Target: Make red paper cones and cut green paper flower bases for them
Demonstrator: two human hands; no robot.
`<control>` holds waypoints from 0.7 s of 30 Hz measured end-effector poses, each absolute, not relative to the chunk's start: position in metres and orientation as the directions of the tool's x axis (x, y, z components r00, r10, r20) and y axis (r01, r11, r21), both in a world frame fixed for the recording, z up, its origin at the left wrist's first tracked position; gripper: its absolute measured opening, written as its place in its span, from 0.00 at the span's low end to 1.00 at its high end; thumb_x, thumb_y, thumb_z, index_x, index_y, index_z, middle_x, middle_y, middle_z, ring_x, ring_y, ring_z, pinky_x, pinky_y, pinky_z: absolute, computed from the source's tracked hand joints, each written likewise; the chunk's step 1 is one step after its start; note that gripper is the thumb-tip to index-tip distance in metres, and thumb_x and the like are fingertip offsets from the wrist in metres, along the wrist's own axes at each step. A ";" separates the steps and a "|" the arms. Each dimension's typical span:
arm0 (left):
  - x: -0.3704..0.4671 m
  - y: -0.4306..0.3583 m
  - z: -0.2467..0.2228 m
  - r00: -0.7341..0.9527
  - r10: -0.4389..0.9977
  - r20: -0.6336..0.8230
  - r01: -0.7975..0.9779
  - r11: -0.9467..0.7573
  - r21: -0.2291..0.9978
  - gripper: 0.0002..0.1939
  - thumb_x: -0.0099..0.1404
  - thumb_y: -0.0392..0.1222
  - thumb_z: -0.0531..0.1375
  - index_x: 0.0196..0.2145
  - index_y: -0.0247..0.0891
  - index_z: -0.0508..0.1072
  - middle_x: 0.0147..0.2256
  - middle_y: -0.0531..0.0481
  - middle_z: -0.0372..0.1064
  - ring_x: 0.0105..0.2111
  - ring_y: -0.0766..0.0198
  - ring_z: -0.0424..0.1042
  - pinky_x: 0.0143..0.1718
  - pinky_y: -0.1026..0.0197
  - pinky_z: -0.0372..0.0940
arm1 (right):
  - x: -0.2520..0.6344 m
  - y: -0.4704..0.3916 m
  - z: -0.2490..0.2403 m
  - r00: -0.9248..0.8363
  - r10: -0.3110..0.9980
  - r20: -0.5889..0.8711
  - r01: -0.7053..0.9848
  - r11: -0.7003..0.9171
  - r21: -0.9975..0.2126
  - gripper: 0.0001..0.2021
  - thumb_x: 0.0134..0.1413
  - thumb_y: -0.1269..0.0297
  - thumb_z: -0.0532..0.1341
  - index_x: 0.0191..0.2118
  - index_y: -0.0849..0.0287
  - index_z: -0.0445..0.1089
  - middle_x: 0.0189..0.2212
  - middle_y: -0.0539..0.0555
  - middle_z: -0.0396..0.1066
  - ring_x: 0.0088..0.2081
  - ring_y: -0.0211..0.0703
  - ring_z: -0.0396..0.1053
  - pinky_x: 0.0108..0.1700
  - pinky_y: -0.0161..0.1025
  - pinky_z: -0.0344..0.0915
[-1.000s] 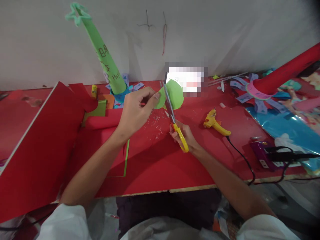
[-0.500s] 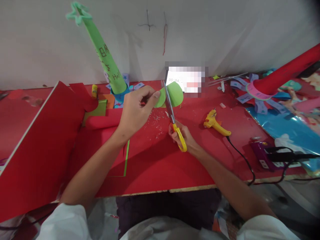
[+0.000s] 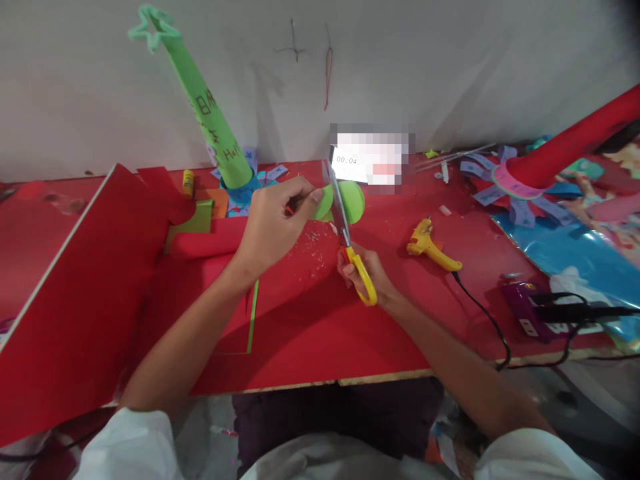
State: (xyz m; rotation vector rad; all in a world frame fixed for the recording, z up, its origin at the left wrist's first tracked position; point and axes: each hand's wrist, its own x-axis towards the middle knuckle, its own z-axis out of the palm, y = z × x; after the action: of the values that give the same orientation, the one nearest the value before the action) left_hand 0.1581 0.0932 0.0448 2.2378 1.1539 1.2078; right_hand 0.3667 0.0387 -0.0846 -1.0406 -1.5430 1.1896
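Note:
Pinched between the thumb and fingers of my left hand [image 3: 277, 223] is the left end of a rounded piece of green paper [image 3: 354, 203]. My right hand [image 3: 369, 270] grips a pair of scissors [image 3: 361, 272] by its yellow and red handles. The blades point up and away, crossing the green paper near its middle. Part of the paper shows on each side of the blades. My right fingers partly hide the handles. Small pale scraps [image 3: 315, 250] lie on the red table below.
A lit phone [image 3: 350, 163] leans by the wall. A yellow glue gun [image 3: 433, 247] with its cord lies to the right. Behind my left hand stands a green paper tower [image 3: 207, 107]. A large red board [image 3: 75, 300] rises at the left; a red cone [image 3: 575, 147] is at the right.
The green paper's right part has tilted and dropped slightly beside the blades. Both hands keep nearly the same place and hold.

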 end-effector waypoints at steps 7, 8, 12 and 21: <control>0.153 0.097 0.048 0.290 0.800 0.525 0.477 -0.597 0.645 0.20 0.78 0.48 0.61 0.27 0.42 0.65 0.23 0.55 0.60 0.25 0.65 0.59 0.28 0.56 0.55 | 0.368 0.035 -0.088 -0.251 0.956 0.150 0.050 0.167 -0.985 0.35 0.55 0.20 0.62 0.33 0.53 0.64 0.22 0.44 0.61 0.19 0.34 0.57 0.20 0.36 0.56; 0.152 0.098 0.048 0.294 0.806 0.514 0.469 -0.590 0.657 0.20 0.78 0.48 0.61 0.27 0.42 0.65 0.23 0.55 0.60 0.25 0.65 0.59 0.28 0.57 0.55 | 0.367 0.035 -0.086 -0.248 0.957 0.148 0.031 0.161 -0.986 0.35 0.55 0.21 0.62 0.33 0.53 0.64 0.22 0.44 0.61 0.18 0.34 0.57 0.20 0.36 0.56; 0.149 0.107 0.042 0.334 0.842 0.423 0.393 -0.533 0.750 0.13 0.78 0.43 0.59 0.32 0.43 0.67 0.25 0.53 0.64 0.25 0.64 0.63 0.27 0.58 0.59 | 0.362 0.034 -0.076 -0.192 0.971 0.140 -0.061 0.130 -0.990 0.36 0.51 0.19 0.64 0.31 0.52 0.62 0.20 0.43 0.58 0.17 0.33 0.55 0.18 0.36 0.57; 0.131 0.122 0.014 0.364 0.899 0.245 0.810 -0.435 0.394 0.07 0.74 0.33 0.57 0.44 0.40 0.73 0.36 0.46 0.73 0.38 0.54 0.73 0.40 0.54 0.62 | 0.357 0.041 -0.069 -0.101 0.986 0.130 -0.208 0.107 -0.972 0.38 0.46 0.18 0.66 0.31 0.53 0.63 0.18 0.40 0.55 0.16 0.32 0.54 0.15 0.34 0.59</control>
State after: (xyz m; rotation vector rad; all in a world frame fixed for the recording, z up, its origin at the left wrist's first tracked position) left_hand 0.1311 0.1217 0.0137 2.4174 1.5381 0.6354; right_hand 0.3573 0.0415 -0.0693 -0.9158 -1.1930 1.2917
